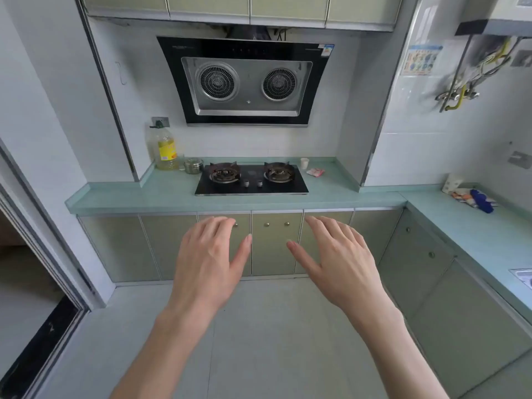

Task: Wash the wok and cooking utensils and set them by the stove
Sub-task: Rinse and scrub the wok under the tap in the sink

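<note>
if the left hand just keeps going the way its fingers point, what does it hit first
Most likely the cabinet door under the stove. The left hand is open and empty, fingers aimed forward at that door's upper part near its knob. Nothing shows in between, though depth is hard to judge.

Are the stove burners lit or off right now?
Off, it seems: no flame shows on either burner of the stove, and both grates are bare.
</note>
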`<state>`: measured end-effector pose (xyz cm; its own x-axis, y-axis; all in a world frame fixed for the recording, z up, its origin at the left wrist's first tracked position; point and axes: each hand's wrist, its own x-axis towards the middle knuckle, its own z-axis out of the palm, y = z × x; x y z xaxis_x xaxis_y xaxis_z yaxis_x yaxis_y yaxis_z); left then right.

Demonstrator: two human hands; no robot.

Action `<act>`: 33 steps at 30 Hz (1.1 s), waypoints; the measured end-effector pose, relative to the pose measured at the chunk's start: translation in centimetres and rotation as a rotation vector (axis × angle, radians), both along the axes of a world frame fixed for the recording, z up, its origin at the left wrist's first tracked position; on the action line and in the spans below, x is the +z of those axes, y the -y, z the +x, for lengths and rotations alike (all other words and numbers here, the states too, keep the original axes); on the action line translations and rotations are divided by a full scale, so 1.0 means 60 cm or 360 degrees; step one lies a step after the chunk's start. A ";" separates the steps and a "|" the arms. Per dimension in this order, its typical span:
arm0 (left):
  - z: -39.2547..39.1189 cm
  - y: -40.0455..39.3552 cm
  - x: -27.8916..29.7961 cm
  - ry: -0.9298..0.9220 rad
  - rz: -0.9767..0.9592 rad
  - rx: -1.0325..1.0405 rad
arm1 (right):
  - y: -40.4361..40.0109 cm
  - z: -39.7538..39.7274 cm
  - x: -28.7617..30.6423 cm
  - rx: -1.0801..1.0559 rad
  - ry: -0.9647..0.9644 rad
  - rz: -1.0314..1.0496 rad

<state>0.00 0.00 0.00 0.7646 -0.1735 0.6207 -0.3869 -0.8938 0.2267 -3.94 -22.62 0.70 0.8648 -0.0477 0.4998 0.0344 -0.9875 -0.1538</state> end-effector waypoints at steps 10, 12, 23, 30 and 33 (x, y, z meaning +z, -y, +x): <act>0.148 0.034 -0.051 0.0007 0.0005 0.0065 | 0.027 0.167 -0.048 0.0080 0.0007 0.0024; 0.183 0.051 -0.058 -0.0038 0.0009 0.0050 | 0.038 0.204 -0.053 0.0081 0.0014 0.0049; 0.358 0.144 -0.098 -0.0064 0.0011 0.0106 | 0.115 0.395 -0.105 0.0150 -0.0034 0.0030; 0.432 0.149 -0.133 -0.0136 0.0054 0.0173 | 0.121 0.481 -0.157 0.0253 -0.0138 0.0065; 0.471 0.144 -0.154 -0.0187 0.0084 0.0189 | 0.114 0.526 -0.170 0.0276 -0.0169 0.0073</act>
<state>28.29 -8.64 -9.23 0.8486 -0.1073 0.5180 -0.2511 -0.9436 0.2159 27.64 -29.49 -9.53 0.9099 0.0857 0.4060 0.1844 -0.9601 -0.2105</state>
